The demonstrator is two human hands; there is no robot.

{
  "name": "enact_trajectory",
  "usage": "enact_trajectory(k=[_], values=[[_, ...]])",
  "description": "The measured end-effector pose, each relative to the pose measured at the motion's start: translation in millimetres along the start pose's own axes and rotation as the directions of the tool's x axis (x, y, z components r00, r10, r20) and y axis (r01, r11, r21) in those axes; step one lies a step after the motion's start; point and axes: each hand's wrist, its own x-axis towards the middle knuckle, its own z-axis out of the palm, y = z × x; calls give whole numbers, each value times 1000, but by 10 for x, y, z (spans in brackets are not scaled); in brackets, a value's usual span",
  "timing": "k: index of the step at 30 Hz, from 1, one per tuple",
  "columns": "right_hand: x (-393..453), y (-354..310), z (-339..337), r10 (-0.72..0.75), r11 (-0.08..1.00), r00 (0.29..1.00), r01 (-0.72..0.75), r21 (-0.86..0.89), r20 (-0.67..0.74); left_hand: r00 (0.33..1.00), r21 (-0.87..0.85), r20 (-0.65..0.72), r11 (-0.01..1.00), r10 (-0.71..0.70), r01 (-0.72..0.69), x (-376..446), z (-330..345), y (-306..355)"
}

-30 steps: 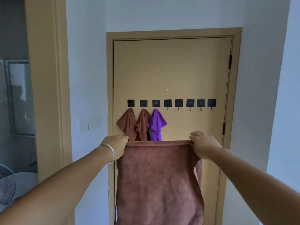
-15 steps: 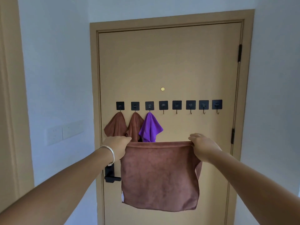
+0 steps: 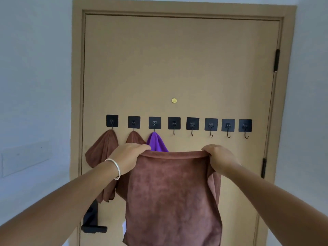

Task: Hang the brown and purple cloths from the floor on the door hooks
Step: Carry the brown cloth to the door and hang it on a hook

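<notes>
A brown cloth (image 3: 174, 192) hangs spread between my hands in front of the tan door (image 3: 177, 59). My left hand (image 3: 127, 157) grips its top left corner and my right hand (image 3: 219, 158) grips its top right corner, just below a row of black door hooks (image 3: 174, 123). Two brown cloths (image 3: 102, 151) hang from the two leftmost hooks. On the third hook hangs a purple cloth (image 3: 157, 142), partly hidden behind the held cloth. The hooks to the right carry nothing.
A black door handle (image 3: 93, 226) sits low on the door's left side, and hinges (image 3: 276, 60) on its right edge. A brass peephole (image 3: 174, 100) is above the hooks. A white switch panel (image 3: 24, 158) is on the left wall.
I have moved closer to the door, which fills more of the view. The held cloth has risen nearer the hooks and my hands have come closer together.
</notes>
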Motion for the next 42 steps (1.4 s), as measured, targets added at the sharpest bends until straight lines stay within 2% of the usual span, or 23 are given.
enact_trajectory(k=[2,4,9,10,12,13,16,20,24,30,32,38,42], values=[[272,9,41,-15,1000,999,15,-5,-32,990,32,-52,991,128,-126,198,83,-153],[523,21,105,-12,1000,997,11,-14,-70,969,36,-48,970,243,-242,391,177,-240],[917,29,364,52,997,992,-59,-58,-112,983,-29,41,984,178,-177,729,515,-439],[969,34,411,27,996,994,-35,-84,-102,983,22,2,983,183,-183,783,550,-451],[1062,66,482,-83,989,994,74,-128,-65,951,236,30,922,308,-307,874,629,-445],[1104,91,502,-152,980,987,143,-141,-50,949,292,53,904,311,-312,923,668,-448],[1255,178,567,-268,954,962,258,-155,-48,974,288,7,933,225,-217,1106,764,-471],[1509,216,660,-247,938,969,239,-250,0,998,287,64,958,-23,4,1343,857,-509],[1734,158,764,-201,918,979,201,-341,36,988,321,89,942,-127,92,1611,871,-459],[1775,23,1063,-85,892,986,139,-431,143,960,357,200,927,-197,116,1771,1123,-270],[1706,10,1223,-80,893,985,140,-428,154,949,396,252,915,-191,79,1699,1263,-157],[1530,-32,1596,-89,959,981,131,-250,171,910,338,349,936,-222,98,1495,1632,179],[1518,79,1585,-148,963,980,173,-205,130,901,373,403,928,-162,1,1429,1682,256]])
